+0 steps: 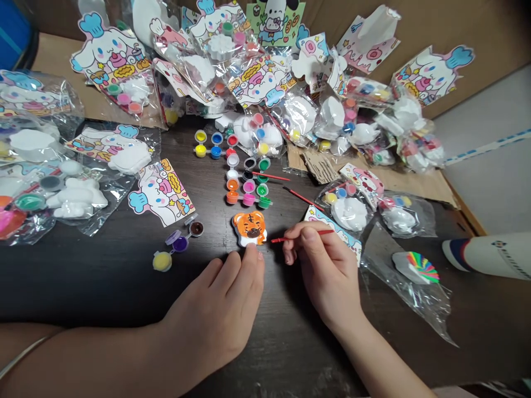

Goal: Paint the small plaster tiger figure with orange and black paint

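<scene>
A small tiger figure, painted orange with dark stripes and a white lower part, lies on the dark table. The fingertips of my left hand touch its lower edge; the fingers are bent and close together, with nothing seen in them. My right hand pinches a red paintbrush, whose tip points at the figure's right side without touching it. Behind the figure stand open paint pots in several colours. A second red brush rests across them, and a third lies to their right.
Open purple, brown and yellow pots sit left of the figure, near a printed card. Bagged white figures crowd the back and left. At right are a multicoloured piece on plastic film and a white cup.
</scene>
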{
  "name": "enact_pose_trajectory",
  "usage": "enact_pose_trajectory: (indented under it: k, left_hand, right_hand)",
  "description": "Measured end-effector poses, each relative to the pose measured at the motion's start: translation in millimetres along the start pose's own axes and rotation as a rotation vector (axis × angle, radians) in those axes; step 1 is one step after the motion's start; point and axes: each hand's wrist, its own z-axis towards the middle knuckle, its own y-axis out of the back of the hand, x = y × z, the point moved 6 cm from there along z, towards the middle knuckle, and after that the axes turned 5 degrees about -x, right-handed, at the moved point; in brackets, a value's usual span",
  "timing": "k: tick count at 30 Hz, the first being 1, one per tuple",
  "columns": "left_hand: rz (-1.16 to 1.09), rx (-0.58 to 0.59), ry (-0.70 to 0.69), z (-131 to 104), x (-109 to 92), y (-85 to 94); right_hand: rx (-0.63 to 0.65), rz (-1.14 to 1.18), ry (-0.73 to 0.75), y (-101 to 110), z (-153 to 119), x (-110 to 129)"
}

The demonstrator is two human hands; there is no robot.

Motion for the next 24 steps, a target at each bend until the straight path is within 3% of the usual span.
enact_pose_trajectory:
  k: [24]
  left_hand:
    - [-0.004,-0.003,-0.01,-0.2,-0.4,-1.5]
  right_hand:
    - [-0.029,0.02,0.011,3.8,0.9,-1.1]
